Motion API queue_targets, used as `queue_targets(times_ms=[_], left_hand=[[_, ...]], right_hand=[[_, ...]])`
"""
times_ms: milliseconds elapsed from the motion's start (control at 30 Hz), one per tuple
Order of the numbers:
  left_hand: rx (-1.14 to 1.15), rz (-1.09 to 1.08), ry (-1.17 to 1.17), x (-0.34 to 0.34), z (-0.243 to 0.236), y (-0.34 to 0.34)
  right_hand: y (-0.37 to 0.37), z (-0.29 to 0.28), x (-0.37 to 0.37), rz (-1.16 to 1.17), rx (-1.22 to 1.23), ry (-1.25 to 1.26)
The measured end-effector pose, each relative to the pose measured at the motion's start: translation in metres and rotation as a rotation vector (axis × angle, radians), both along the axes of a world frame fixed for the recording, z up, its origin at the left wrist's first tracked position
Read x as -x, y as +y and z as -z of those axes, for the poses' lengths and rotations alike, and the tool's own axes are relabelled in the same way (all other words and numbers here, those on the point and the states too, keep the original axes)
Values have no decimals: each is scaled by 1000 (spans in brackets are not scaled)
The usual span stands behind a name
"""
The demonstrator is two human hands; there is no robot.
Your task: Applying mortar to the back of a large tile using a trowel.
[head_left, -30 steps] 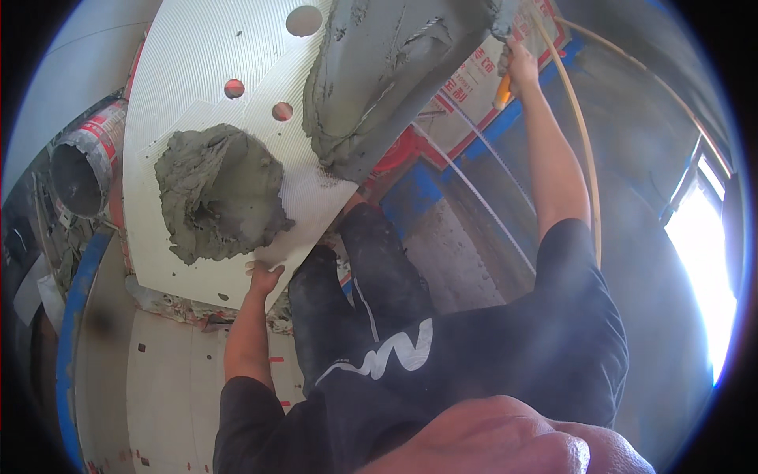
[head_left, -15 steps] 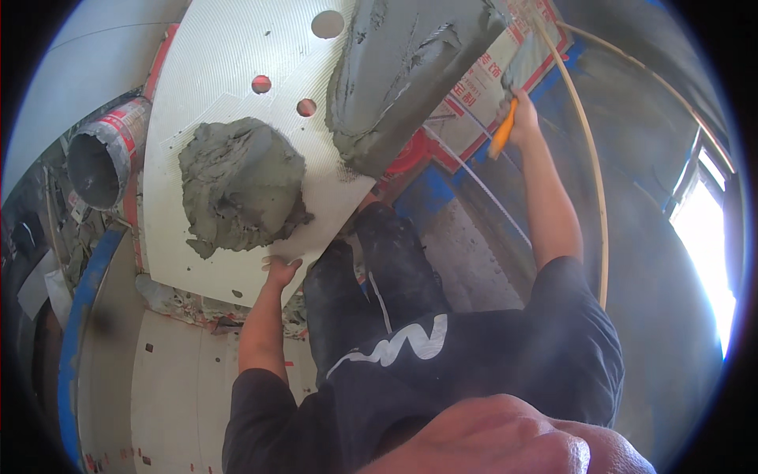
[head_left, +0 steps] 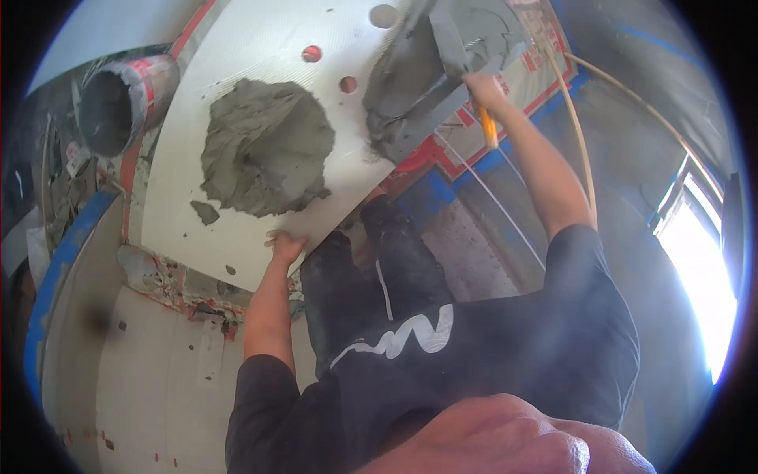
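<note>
A white, finely ridged panel point(head_left: 245, 39) with round holes carries a thick pile of grey mortar point(head_left: 264, 146) at its middle and a smeared mortar layer point(head_left: 395, 95) at upper right. My right hand point(head_left: 489, 95) is closed round a trowel with an orange handle point(head_left: 487, 126), its metal blade over that upper mortar, partly smeared by motion. My left hand point(head_left: 286, 245) lies on the panel's face near the lower edge, below the pile, fingers apart and thumb toward the right. My dark-trousered legs show under the panel's lower right edge.
A cardboard tube point(head_left: 158, 87) lies at upper left above a curved blue-edged strip point(head_left: 59, 276). At right are a red-and-white printed board point(head_left: 545, 31), thin wooden strips point(head_left: 584, 150), white rods point(head_left: 505, 213) on grey surfaces and a bright window point(head_left: 695, 268).
The trowel first came down onto the printed board, then swung up and left over the upper mortar. My left hand stays on the panel. The whole view has shifted slightly.
</note>
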State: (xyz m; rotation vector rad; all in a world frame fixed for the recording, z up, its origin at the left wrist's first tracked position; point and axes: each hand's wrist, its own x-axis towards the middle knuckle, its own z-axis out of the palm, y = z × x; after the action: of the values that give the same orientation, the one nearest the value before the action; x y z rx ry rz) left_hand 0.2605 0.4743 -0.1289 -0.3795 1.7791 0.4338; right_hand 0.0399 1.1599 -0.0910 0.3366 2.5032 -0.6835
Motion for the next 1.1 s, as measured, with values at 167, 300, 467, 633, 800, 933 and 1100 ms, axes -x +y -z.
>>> queue_targets(times_ms=[167, 300, 467, 633, 800, 933, 1100], left_hand=[[15, 39, 50, -5, -6, -15], [171, -87, 140, -10, -15, 5], [-215, -279, 76, -13, 14, -11], [-245, -305, -80, -10, 50, -27], [-200, -145, -47, 1, 25, -8], [-199, -188, -20, -1, 6, 7], [-123, -267, -79, -12, 21, -9]], right_hand=[[-112, -6, -123, -219, 97, -131], [-218, -120, -143, 424, 257, -594], [-279, -174, -143, -97, -259, -334], [-329, -140, -139, -209, -254, -278], [-369, -66, -148, -72, -52, -268], [-404, -36, -142, 192, 294, -272], [-441, -53, -98, 191, 474, -356]])
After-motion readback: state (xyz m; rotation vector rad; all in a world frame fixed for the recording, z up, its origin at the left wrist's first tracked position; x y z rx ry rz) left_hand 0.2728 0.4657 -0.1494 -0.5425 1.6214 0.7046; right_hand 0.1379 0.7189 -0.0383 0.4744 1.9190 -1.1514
